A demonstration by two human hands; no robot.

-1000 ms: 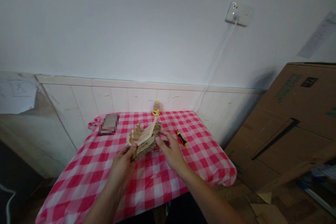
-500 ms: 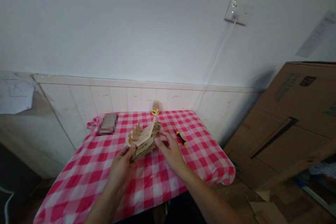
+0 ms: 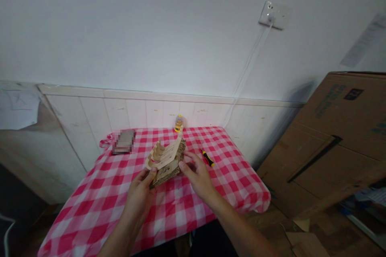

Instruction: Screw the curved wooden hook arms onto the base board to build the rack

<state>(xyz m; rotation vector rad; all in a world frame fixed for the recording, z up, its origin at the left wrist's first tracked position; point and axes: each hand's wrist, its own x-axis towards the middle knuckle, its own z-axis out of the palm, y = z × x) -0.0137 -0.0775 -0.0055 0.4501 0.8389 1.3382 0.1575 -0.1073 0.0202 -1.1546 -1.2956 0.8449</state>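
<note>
A pale wooden model (image 3: 165,153) with curved ribs and a long thin arm sits on a brown layered base (image 3: 167,171) that looks like cardboard, all held tilted above the table. My left hand (image 3: 143,182) grips its near left corner, thumb on top. At the right end, my right hand (image 3: 195,172) pinches the base's edge between thumb and fingers. Some fingertips are hidden behind the piece. Just right of that hand lies a black and yellow screwdriver (image 3: 207,158).
A red and white checked cloth (image 3: 120,196) covers the table. A small yellow-capped bottle (image 3: 179,123) stands by the wall, and a blurred-out flat dark object (image 3: 124,141) lies at the back left. A large cardboard box (image 3: 331,140) leans at the right. A cord hangs from the wall socket (image 3: 273,15).
The wooden model and base have shifted very slightly right, with both hands keeping their hold. The screwdriver, bottle and other things stay put.
</note>
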